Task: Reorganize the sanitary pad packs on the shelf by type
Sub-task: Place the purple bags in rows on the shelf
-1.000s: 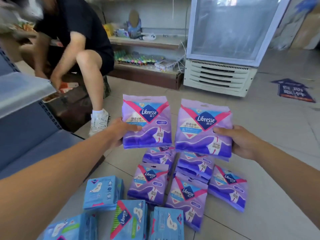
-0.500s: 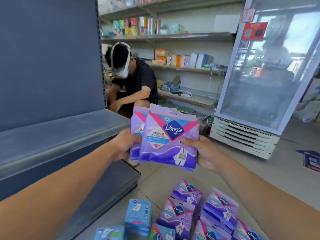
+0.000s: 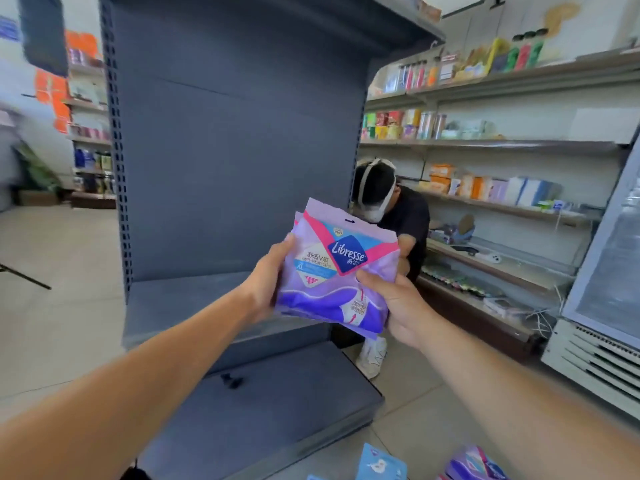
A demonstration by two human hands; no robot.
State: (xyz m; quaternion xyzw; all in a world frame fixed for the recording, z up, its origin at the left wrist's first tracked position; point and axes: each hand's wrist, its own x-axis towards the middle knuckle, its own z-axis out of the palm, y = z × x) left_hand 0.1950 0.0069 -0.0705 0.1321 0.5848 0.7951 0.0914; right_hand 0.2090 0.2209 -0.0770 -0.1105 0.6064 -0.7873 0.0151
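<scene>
Left hand point(image 3: 266, 282) grips the stacked purple Libresse pad packs point(image 3: 341, 268) at their 9 o'clock edge; right hand point(image 3: 398, 306) clamps the 4 o'clock corner. Packs held tilted, in air before the grey shelf unit point(image 3: 235, 140).

Two bare, sleeveless forearms

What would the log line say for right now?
left hand: holds purple packs | right hand: holds purple packs | place: before dark shelf | packs shelved: not yet
</scene>
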